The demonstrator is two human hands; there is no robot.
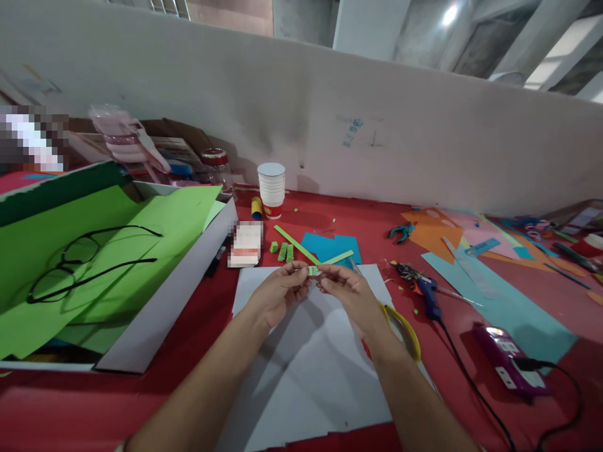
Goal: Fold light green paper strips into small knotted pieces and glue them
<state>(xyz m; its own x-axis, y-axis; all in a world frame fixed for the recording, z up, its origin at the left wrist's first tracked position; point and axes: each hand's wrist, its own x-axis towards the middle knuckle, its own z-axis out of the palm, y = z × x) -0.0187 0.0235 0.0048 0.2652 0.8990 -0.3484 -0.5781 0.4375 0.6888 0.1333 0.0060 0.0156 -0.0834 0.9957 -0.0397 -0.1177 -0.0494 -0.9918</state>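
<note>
Between the fingertips of both hands is a small folded light-green paper piece (312, 270). My left hand (282, 290) pinches its left end, and my right hand (346, 290) pinches its right end, above a white sheet (301, 370). Just beyond the hands, two green paper strips (294, 243) cross near blue paper (346, 247). Small folded green pieces (285, 252) lie to the left of the strips. Yellow-handled scissors (409, 333) rest partly hidden under my right forearm.
On the left stands an open box (164, 301) with green sheets and glasses (66, 276). Stacked paper cups (272, 188) stand near the wall. A glue gun (428, 298), pliers (401, 233), purple power strip (511, 361) and coloured papers (513, 314) lie on the right.
</note>
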